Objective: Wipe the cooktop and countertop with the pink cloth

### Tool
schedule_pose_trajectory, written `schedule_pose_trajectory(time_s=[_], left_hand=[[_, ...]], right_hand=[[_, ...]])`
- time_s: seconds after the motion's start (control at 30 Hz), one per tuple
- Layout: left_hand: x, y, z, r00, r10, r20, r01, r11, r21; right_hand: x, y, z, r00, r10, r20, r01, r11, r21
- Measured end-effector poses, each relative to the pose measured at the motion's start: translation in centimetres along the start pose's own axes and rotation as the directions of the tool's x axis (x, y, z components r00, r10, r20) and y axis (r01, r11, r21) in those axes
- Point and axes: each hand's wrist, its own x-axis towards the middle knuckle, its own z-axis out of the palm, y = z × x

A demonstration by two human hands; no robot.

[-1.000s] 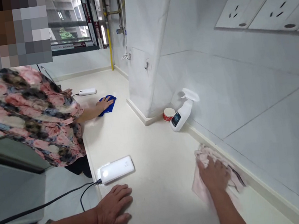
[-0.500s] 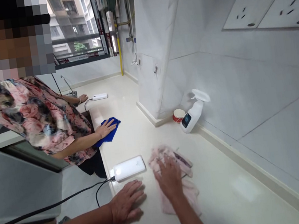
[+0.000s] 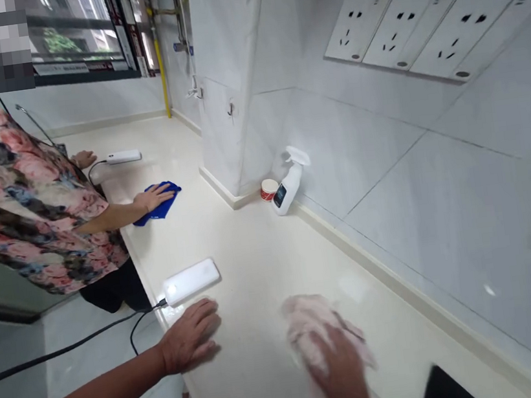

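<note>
On the near stretch of counter (image 3: 258,369), the pink cloth (image 3: 306,324) lies bunched beneath the right hand (image 3: 338,362), probably gathered so that the palm has a thick pad to press on; blur hides whether the fingers grip it or only bear down. Near the front edge, the left hand (image 3: 189,339) rests palm down, fingers open and holding nothing, likely as a prop. Just beyond it sits a power bank (image 3: 191,282), perhaps close to that edge because its cable (image 3: 93,338) drops over there. By the wall (image 3: 446,234), a spray bottle (image 3: 288,191) and a tub (image 3: 269,190) stand close together, seemingly tucked clear of both hands. Farther off, a co-worker's hand (image 3: 152,199) lies spread on a blue cloth (image 3: 163,211), apparently to keep it flat.
</note>
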Motion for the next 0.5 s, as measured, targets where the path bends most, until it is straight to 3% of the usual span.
schedule_pose_trajectory(time_s=[0.07, 0.1, 0.17, 0.23, 0.3, 0.37, 0.5], left_hand=[[0.2, 0.1, -0.2, 1.000, -0.001, -0.007, 0.001, 1.000, -0.009], [0.2, 0.2, -0.3, 1.000, -0.001, -0.007, 0.001, 1.000, -0.012], [0.3, 0.3, -0.4, 1.000, 0.001, 0.003, -0.001, 1.000, -0.018], [0.4, 0.4, -0.4, 1.000, 0.002, 0.011, -0.001, 1.000, -0.019], [0.4, 0.4, -0.5, 1.000, 0.003, 0.015, -0.002, 1.000, -0.018], [0.5, 0.5, -0.5, 1.000, 0.005, 0.012, -0.005, 1.000, -0.020], [0.7, 0.5, -0.6, 0.999, 0.003, 0.043, -0.001, 0.999, -0.035]], right_hand=[[0.1, 6.1, -2.3, 0.964, 0.265, -0.020, -0.266, 0.957, -0.116], [0.5, 8.7, -3.4, 0.919, 0.394, -0.013, -0.391, 0.907, -0.154], [2.1, 12.4, -4.7, 0.786, 0.618, -0.030, -0.613, 0.772, -0.168], [4.4, 13.9, -5.0, 0.672, 0.738, -0.058, -0.737, 0.660, -0.146], [7.1, 13.3, -4.4, 0.595, 0.798, -0.097, -0.803, 0.584, -0.124], [9.5, 11.2, -3.4, 0.600, 0.793, -0.105, -0.799, 0.589, -0.117], [12.8, 4.2, -0.9, 0.794, 0.607, -0.025, -0.603, 0.782, -0.159]])
